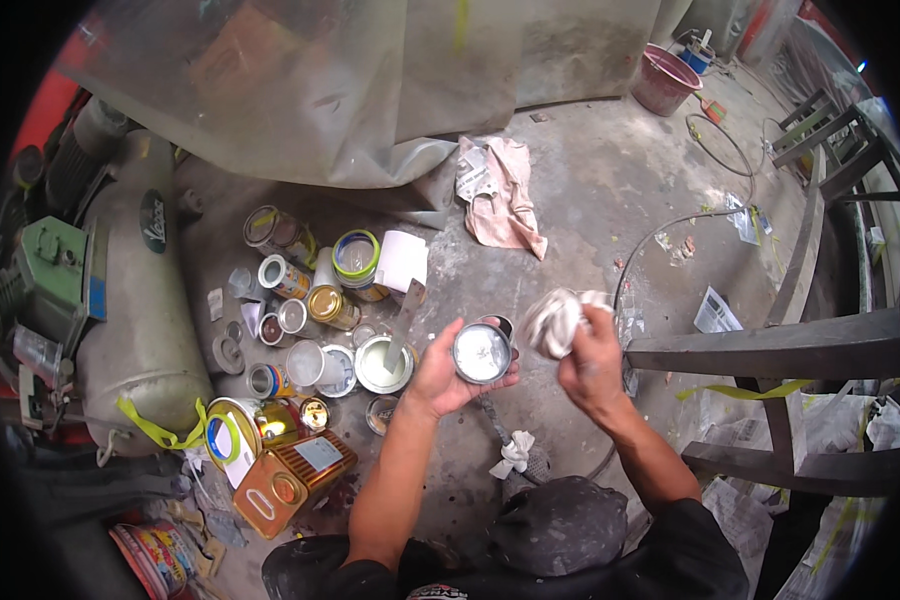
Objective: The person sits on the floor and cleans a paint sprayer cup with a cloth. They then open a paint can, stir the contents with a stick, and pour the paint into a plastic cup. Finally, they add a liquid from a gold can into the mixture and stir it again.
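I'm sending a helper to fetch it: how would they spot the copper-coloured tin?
Find the big tank at far left. Right of its lower end, at the near edge of the paint cans, is the tin. It is box-shaped; neighbouring cans are round.

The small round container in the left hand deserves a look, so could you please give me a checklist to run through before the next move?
1. Small round container held by the left hand: ok, the fingers support it.
2. Whitish cloth gripped by the right hand: ok, it is bunched in the fingers.
3. Container's contents: cannot tell; the inside looks silvery, but whether that is a liquid or bare metal is unclear.
4. Cloth's cleanness: cannot tell, as it is blurred.
5. Flat scraper out of both hands: ok, it rests at the open, pale-lined can.
6. Floor free of loose hose: not ok, a dark hose winds across it.
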